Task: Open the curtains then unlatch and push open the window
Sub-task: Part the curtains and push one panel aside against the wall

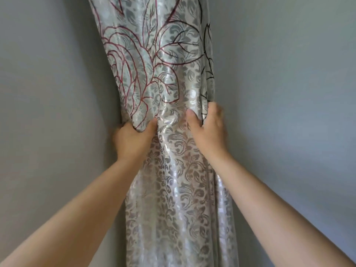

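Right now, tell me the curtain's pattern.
Curtain: silvery cream with grey scrollwork, large dark red and black leaf outlines above; head view.

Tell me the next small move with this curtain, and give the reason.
Probably draw the two hands apart. The left hand and right hand each grip a fold of the patterned curtain, which hangs closed in one bunched column between grey walls. No window or latch shows yet, so the fabric must be parted first.

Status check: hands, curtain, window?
Left hand and right hand both gripping bunched curtain. Window, latch not visible. Grey wall either side.
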Motion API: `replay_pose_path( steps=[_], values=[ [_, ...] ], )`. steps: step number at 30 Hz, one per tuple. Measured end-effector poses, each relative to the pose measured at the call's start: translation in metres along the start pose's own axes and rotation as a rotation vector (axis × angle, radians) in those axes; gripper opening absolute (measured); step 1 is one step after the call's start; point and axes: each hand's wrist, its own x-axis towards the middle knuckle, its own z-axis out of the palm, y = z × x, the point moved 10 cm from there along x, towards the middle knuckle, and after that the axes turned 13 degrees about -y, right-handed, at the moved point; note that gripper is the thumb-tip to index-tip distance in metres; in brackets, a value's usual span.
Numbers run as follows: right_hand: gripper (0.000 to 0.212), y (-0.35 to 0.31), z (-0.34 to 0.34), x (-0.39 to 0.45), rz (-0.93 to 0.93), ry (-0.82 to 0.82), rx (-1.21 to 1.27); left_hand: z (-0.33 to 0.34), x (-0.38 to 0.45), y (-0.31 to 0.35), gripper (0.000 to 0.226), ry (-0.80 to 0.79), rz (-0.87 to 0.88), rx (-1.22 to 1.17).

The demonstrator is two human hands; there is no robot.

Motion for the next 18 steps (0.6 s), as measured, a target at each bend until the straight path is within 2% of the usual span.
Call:
replay_pose_path(
  steps=[4,7,11,16,18],
  values=[
    [0.027,-0.019,0.015,-0.001,-0.177,0.112,-0.110,0.016,0.008,-0.013,0.046,0.010,-0.047,0.034],
    [0.028,-0.013,0.028,0.012,-0.232,0.106,-0.202,0.022,0.015,-0.017,0.043,0.069,-0.025,0.010],
    [0.030,0.016,0.054,0.042,-0.283,0.134,-0.270,0.037,0.042,-0.024,0.046,0.181,0.074,0.102],
    [0.035,0.069,0.075,0.082,-0.362,0.302,-0.363,0.079,0.099,-0.042,0.055,0.227,0.105,0.263],
    [0.034,0.089,0.081,0.095,-0.404,0.347,-0.410,0.101,0.119,-0.045,0.043,0.243,0.156,0.291]
  ],
)
